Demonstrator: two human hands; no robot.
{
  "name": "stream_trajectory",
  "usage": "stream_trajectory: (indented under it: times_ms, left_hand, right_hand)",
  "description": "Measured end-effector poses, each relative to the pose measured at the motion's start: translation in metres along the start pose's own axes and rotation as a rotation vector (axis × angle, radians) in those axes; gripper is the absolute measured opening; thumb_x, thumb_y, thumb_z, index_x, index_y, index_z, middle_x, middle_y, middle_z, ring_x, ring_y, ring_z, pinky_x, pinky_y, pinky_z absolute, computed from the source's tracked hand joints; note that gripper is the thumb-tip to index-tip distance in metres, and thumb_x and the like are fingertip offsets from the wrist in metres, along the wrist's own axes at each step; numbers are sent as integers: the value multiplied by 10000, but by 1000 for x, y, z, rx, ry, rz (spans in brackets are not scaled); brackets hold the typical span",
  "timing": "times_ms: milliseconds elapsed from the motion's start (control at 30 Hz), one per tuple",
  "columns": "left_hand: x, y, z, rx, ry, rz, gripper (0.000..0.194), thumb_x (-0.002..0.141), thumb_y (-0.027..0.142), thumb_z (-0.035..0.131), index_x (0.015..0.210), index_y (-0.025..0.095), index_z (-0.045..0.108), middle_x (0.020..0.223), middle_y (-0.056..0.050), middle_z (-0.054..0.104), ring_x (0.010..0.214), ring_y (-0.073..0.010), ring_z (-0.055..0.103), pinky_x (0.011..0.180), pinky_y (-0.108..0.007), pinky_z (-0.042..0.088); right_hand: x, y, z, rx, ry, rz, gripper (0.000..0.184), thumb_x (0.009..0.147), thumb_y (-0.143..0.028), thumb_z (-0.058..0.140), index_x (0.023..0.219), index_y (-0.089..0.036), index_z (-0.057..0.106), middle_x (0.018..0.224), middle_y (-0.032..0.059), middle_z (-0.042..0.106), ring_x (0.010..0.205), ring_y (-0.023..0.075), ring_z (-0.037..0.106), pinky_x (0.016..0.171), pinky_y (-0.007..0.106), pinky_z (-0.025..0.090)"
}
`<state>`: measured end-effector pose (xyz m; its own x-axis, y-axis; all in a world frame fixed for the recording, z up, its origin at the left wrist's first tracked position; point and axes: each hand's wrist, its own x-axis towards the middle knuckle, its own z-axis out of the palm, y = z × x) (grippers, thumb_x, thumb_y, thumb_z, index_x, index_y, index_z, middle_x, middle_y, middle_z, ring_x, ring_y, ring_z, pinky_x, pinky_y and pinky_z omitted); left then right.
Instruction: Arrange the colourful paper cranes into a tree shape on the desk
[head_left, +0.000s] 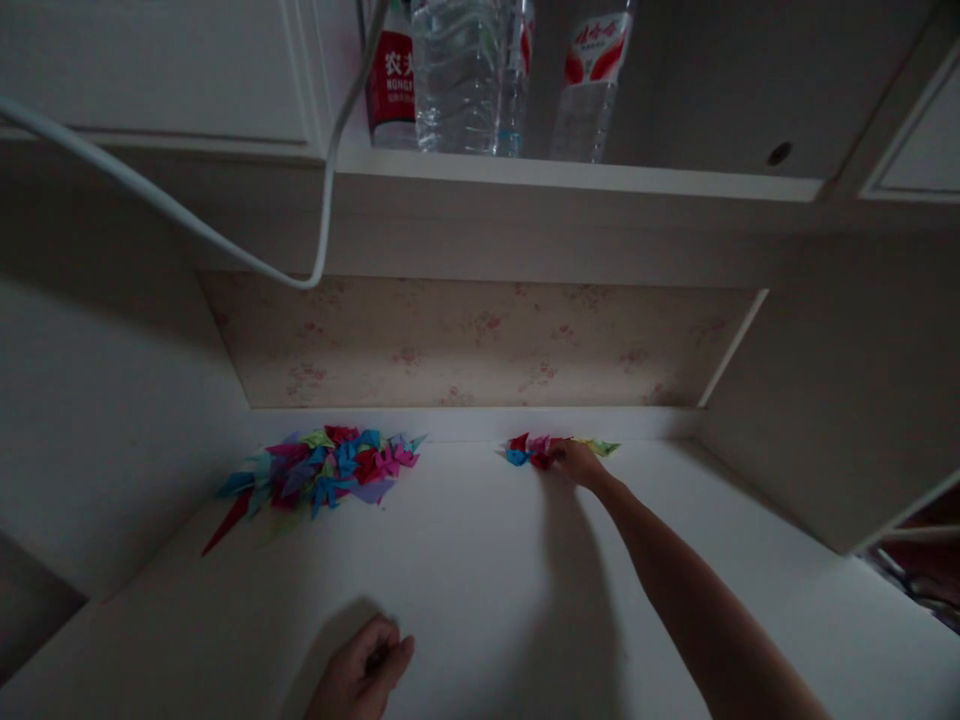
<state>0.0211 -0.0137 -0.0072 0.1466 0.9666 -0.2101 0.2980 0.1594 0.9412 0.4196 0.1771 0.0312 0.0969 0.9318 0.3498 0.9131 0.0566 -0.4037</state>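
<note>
My right hand (576, 462) reaches far across the white desk (480, 570) to a small cluster of coloured folded paper pieces (534, 451) near the back wall. Its fingers are closed down on the cluster; which piece they grip is hidden. My left hand (364, 670) rests near the desk's front edge, curled into a loose fist, with something small and dark possibly inside it. A larger heap of folded paper pieces (330, 468) in pink, blue, green and red lies at the back left, apart from both hands.
A shelf above holds three plastic water bottles (469, 75). A white cable (225, 240) hangs across the upper left. Side panels close the desk on left and right. Floral wallpaper (480, 345) backs the niche.
</note>
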Motion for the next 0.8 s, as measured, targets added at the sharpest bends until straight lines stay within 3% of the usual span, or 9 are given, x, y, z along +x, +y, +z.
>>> stream_trajectory:
  times_ms: [100, 233, 533, 667, 800]
  left_hand:
    - [-2, 4, -1, 51, -1, 37, 552, 683, 753, 513, 605, 219, 397, 547, 77, 296, 510, -103, 308, 493, -214, 273]
    - [-5, 8, -2, 92, 18, 51, 562, 673, 763, 512, 602, 215, 408, 577, 64, 319, 557, -120, 341, 539, -222, 302]
    - [0, -3, 0, 41, 7, 100, 530, 708, 721, 520, 611, 213, 404, 570, 71, 306, 530, -108, 321, 496, -215, 264]
    - [-2, -2, -1, 75, -13, 118, 446, 772, 620, 521, 626, 212, 413, 578, 69, 319, 542, -113, 341, 509, -214, 284]
    - [-10, 5, 1, 149, -22, 192, 368, 804, 516, 520, 626, 208, 429, 608, 53, 367, 595, -130, 391, 562, -217, 319]
  right_hand:
    - [2, -1, 1, 5, -105, -29, 207, 781, -93, 531, 742, -102, 734, 783, 104, 729, 691, 149, 625, 644, 232, 386]
    - [1, -5, -1, -10, -145, -37, 178, 770, -136, 578, 809, -152, 751, 814, 83, 733, 735, 176, 642, 682, 245, 407]
    - [-10, -14, -23, 12, -49, 22, 360, 764, -44, 477, 983, -198, 717, 1074, 86, 695, 987, 205, 629, 887, 304, 434]
    - [-44, -28, -37, 97, 12, 35, 386, 778, -81, 487, 1113, -188, 648, 1209, 99, 619, 1024, 186, 610, 902, 302, 449]
    - [-107, -54, -46, 211, -35, 40, 311, 831, -208, 487, 1113, -205, 618, 1098, 62, 664, 760, 137, 661, 729, 256, 513]
